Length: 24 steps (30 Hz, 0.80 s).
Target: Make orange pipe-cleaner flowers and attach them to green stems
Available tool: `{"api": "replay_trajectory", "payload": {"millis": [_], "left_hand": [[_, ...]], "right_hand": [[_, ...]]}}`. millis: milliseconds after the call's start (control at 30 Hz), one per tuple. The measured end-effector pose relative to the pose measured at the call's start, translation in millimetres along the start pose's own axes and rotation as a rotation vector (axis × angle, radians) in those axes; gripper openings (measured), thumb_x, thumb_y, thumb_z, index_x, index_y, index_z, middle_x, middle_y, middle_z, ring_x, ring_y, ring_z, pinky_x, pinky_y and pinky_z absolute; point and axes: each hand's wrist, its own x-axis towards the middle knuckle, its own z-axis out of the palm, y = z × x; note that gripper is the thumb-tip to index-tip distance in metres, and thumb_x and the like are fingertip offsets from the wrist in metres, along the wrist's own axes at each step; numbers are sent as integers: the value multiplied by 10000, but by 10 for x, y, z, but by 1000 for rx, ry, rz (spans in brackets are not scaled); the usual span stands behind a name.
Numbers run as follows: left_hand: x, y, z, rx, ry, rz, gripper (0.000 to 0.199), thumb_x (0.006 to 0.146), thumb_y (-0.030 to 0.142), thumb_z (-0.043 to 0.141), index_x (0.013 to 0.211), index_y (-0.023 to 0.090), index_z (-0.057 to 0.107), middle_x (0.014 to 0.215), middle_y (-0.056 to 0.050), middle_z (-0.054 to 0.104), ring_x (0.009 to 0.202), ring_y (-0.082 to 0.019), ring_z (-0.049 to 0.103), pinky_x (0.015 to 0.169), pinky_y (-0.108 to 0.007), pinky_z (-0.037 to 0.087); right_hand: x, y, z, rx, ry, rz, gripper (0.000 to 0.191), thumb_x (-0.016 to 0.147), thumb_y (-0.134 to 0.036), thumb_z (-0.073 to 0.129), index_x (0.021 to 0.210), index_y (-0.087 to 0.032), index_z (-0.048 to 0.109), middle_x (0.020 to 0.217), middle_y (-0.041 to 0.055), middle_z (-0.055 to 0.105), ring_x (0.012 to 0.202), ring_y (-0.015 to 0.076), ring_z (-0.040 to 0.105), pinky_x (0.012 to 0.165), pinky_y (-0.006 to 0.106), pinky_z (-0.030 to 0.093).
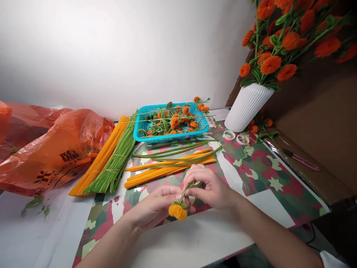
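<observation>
A yellow pipe-cleaner flower (178, 211) with a green stem is held between my two hands, its head tilted down toward me. My left hand (161, 204) closes on the stem just above the bloom. Higher on the same green stem, my right hand (208, 186) pinches with thumb and fingers, a bit of green fuzzy leaf showing there. Loose yellow pipe cleaners (170, 172) and green pipe cleaners (178, 152) lie just beyond my hands. Part of the stem is hidden by my fingers.
Behind stands a blue basket (171, 139) of orange flowers and leaves. Bundled yellow stems (97, 160) and green stems (114, 163) lie left, beside an orange plastic bag (64, 149). At right are a white vase (247, 108) of orange flowers, tape rolls (229, 135) and a pink cutter (302, 160).
</observation>
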Motion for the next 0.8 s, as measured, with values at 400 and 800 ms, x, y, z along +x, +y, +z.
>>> {"api": "replay_trajectory", "payload": {"millis": [400,800], "left_hand": [[-48,79,36,779,326,367,207,863,301,598,723,179,689,784,-42,670,745,-168,589,689,-269,440],[41,-55,-83,39,-80,92,262,772,402,710,709,150,750,764,-61,684,776,-192,638,768,-292,471]], "right_hand": [[33,-2,51,-184,7,206,74,841,-167,678,784,-214,683,823,-11,694,857,168,578,834,360,324],[8,-49,-7,-28,-48,83,125,859,-164,656,747,-190,609,782,-11,634,822,159,530,838,349,349]]}}
